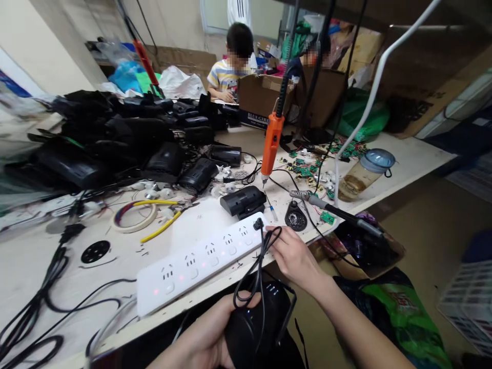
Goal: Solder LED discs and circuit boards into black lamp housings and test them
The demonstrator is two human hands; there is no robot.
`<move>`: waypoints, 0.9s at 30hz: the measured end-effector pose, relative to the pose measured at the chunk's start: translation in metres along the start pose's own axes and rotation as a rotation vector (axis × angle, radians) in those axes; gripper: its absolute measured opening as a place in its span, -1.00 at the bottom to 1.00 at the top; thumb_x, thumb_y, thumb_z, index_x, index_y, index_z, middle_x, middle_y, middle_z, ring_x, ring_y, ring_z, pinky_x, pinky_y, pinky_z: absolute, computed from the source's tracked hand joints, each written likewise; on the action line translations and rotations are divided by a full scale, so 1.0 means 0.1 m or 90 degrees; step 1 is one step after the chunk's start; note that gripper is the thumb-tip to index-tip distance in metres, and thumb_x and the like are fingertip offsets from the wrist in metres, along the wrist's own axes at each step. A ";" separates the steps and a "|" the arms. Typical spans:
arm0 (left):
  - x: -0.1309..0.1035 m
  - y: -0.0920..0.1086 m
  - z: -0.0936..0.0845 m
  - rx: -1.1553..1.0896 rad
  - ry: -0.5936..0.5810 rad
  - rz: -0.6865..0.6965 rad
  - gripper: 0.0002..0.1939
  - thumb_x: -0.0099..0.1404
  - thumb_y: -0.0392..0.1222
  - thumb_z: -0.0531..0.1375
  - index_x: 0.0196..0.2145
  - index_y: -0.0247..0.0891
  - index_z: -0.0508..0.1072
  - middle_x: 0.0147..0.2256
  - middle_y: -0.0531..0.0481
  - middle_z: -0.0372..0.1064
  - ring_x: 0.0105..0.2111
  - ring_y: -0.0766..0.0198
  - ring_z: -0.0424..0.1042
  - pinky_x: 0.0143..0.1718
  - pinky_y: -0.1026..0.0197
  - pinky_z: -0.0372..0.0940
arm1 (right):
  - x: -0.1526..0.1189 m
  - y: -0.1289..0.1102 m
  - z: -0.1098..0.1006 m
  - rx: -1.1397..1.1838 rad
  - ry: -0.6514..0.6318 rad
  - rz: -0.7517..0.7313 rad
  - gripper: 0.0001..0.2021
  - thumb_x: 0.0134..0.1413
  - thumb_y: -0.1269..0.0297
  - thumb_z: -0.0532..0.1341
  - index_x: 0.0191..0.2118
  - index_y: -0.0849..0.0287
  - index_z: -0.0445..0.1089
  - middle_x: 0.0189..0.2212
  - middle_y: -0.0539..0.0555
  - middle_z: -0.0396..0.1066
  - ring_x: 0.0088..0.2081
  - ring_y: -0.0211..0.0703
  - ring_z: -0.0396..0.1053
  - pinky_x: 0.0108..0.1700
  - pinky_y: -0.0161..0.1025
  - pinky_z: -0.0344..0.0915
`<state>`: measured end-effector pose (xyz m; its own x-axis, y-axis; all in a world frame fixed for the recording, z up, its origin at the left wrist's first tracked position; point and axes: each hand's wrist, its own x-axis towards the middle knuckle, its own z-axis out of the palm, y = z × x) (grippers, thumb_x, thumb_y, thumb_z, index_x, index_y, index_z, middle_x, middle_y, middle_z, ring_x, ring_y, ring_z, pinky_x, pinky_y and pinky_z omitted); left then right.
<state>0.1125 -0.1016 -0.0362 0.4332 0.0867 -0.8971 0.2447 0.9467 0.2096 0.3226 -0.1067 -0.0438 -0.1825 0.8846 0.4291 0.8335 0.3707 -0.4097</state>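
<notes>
My left hand (219,328) is wrapped round a rounded black plastic device (255,323), held low in front of the table edge. A bundled black power cord (258,269) hangs over it. The cord's plug (259,223) sits in the far-right socket of a white power strip (203,261), whose small red lights glow. My right hand (294,253) is at that end of the strip, its fingers closed about the looped cord beside the plug. What the fingertips press on is partly hidden.
An orange electric screwdriver (272,146) hangs above a black housing (244,201). A soldering iron (346,215) rests at right near a jar (365,174). Tape (134,218), yellow-handled cutters (161,225) and piled black housings (115,138) lie left. Two people sit behind a cardboard box (265,97).
</notes>
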 end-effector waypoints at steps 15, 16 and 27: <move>-0.98 0.80 -0.24 0.329 0.228 0.453 -0.28 -0.05 -0.01 0.37 0.10 -0.14 0.39 -0.35 -0.04 0.53 -0.42 0.08 0.51 -0.53 0.24 0.36 | 0.09 0.10 -0.08 0.006 -0.025 -0.007 -0.77 0.19 0.56 0.04 -0.25 0.20 0.41 -0.17 0.20 0.39 -0.12 0.00 0.38 -0.11 -0.10 0.42; -1.02 0.84 -0.28 0.347 0.316 0.518 -0.25 -0.08 -0.02 0.39 0.10 -0.12 0.39 -0.31 -0.03 0.53 -0.35 0.04 0.52 -0.44 0.21 0.38 | 0.10 0.10 -0.13 0.012 -0.007 -0.001 -0.78 0.20 0.54 0.04 -0.23 0.19 0.41 -0.20 0.18 0.41 -0.15 -0.02 0.41 -0.14 -0.12 0.43; -0.64 0.87 -0.57 0.056 0.267 0.633 -0.42 -0.10 -0.05 0.35 -0.08 -0.22 0.40 -0.20 -0.06 0.50 -0.05 -0.08 0.40 -0.06 0.09 0.27 | 1.17 -0.57 0.06 0.180 0.041 -0.020 -0.73 0.33 0.28 0.10 0.08 0.11 0.36 -0.11 0.16 0.44 -0.07 -0.02 0.43 -0.03 -0.11 0.39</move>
<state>0.0569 -0.0066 0.0170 0.1445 0.9185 -0.3680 0.0156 0.3697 0.9290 0.2507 -0.0226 0.0245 -0.1647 0.8547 0.4923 0.6480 0.4700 -0.5993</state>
